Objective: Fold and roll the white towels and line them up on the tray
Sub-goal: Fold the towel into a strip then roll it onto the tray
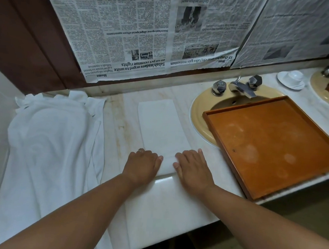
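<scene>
A folded white towel [160,128] lies as a long strip on the marble desk [117,121], and the left hand [143,165] and right hand [193,168] rest palm-down on its near end, fingers loosely extended and gripping nothing. The wooden tray [208,117] sits just right of it, overlapping the tan sink [199,111] below the faucet [241,87]. A heap of white towels [52,146] covers the desk's left side, and newspaper [126,35] hangs behind.

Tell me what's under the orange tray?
A beige sink: the tray sits over most of its basin, near side on the marble counter. The basin's bottom is hidden by the tray.
</scene>
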